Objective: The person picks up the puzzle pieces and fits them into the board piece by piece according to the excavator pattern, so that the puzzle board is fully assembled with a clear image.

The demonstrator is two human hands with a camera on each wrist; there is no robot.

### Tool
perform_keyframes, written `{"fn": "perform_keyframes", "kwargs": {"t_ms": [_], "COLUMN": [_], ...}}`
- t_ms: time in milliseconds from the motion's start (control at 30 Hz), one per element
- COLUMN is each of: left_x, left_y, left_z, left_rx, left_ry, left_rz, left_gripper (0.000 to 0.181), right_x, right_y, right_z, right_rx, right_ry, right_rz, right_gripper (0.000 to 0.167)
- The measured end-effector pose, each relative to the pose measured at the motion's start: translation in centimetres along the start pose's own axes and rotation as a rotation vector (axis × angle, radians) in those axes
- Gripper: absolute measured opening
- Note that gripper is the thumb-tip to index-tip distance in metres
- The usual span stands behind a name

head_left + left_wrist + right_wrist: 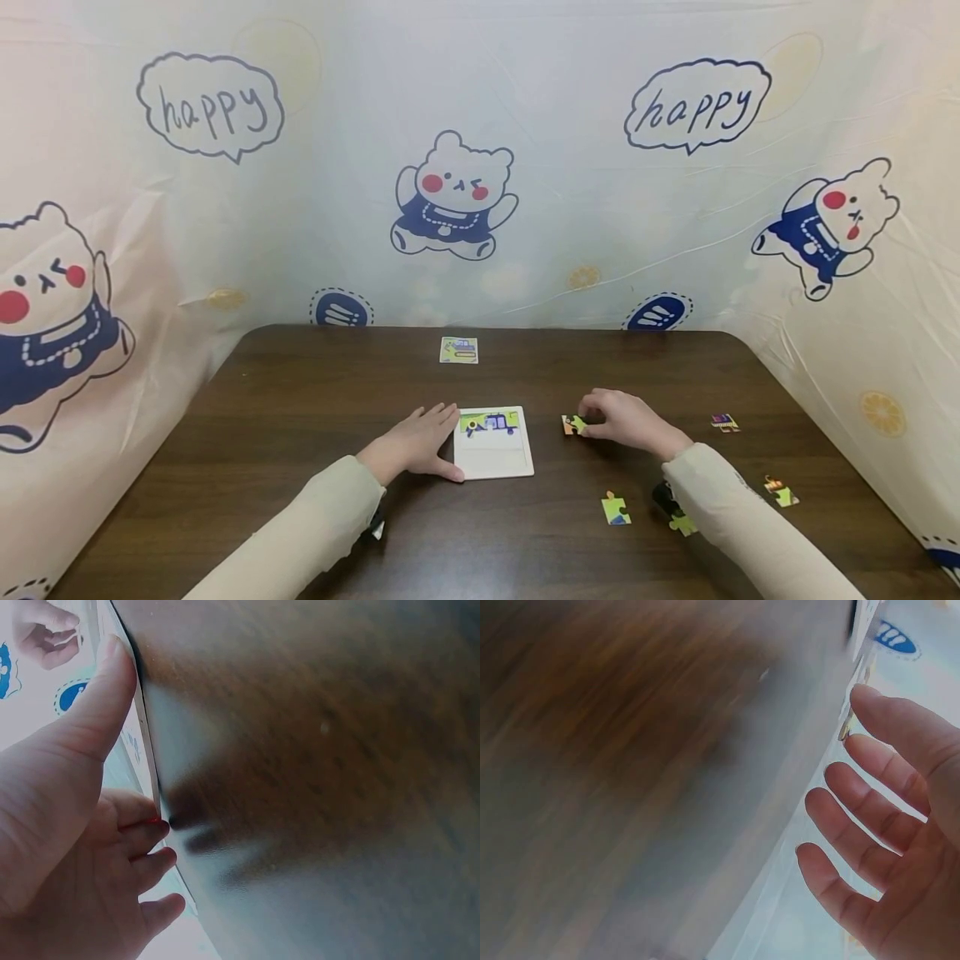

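A square white puzzle tray (493, 463) lies mid-table, with a strip of green and blue vehicle picture along its upper part. Against its left edge rests my left hand (417, 442), fingers spread and thumb at the near corner; the left wrist view shows the same hand (97, 802) along the edge. To the right of the tray, my right hand (626, 421) pinches a green and orange puzzle piece (572, 425) between thumb and index finger. In the right wrist view only a thin sliver of that piece (846, 726) shows by the thumb and index finger.
Loose puzzle pieces lie on the right: a green one (616, 508), another green one (682, 525) partly under the right sleeve, a green and orange one (782, 492) and a purple one (725, 422). A small square picture card (459, 350) lies near the table's far edge.
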State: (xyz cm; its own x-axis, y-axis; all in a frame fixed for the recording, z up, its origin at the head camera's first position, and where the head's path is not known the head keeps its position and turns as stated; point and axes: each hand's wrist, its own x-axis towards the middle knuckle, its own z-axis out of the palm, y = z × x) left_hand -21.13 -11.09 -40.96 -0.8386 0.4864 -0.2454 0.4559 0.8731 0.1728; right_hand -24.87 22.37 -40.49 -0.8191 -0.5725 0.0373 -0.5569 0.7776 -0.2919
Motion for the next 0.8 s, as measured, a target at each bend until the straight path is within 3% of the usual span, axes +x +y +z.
{"fn": "perform_keyframes", "kwargs": {"t_ms": [467,800], "left_x": [0.0,0.3], "left_y": [0.0,-0.2], "left_z": [0.1,0.1], "left_rx": [-0.006,0.005], "left_ry": [-0.001,-0.011], "left_rz": [-0.003,-0.003], "left_gripper": [0.099,0.1], "right_x": [3.5,5.7], "right_y": [-6.1,-9.5], "right_z": [1.1,3.0], "right_rx": [-0.056,-0.06], "right_ry": [0.017,0.003], "right_rz": [-0.105,-0.185], "right_gripper": [0.019,0.02]}}
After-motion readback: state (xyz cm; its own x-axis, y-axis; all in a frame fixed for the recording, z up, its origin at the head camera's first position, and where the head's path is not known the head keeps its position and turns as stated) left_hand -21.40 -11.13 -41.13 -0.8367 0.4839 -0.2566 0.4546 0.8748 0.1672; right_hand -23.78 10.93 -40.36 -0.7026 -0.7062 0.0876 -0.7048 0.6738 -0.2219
